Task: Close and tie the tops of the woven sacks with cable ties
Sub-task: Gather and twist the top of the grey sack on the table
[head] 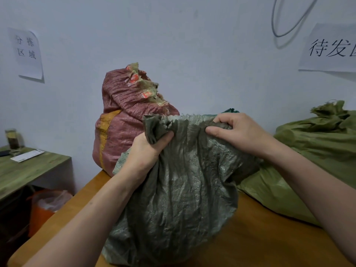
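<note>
**Desk:** What does the head view show?

**Photographer:** A person works at a wooden table (pixel 260 237), where a dark grey-green woven sack (pixel 183 189) stands full and upright at the centre. The left hand (pixel 146 151) is curled tight round a bunched corner of the sack's mouth. The right hand (pixel 237 132) pinches the other end of the rim, thumb in front and fingers folded over the edge. The mouth is stretched flat between the two hands.

**Desk:** How far along is the job?

**Photographer:** Early on this sack, as I read it. The top is drawn up but not gathered into a single neck, and no cable tie shows on it, in either hand or on the table. Bunching, wrapping and cinching all look to be ahead.

**Desk:** And the other sacks?

**Photographer:** A red sack (pixel 123 128) stands behind the grey-green one against the wall, its top crumpled and patched with tape. A light green sack (pixel 317 151) lies to the right, its neck puckered. Whether a tie holds either one, I cannot tell.

**Desk:** Anything else in the picture?

**Photographer:** A side desk (pixel 28 170) at left carries a glass jar (pixel 12 139), and an orange bin (pixel 42 211) sits beneath it.
</note>
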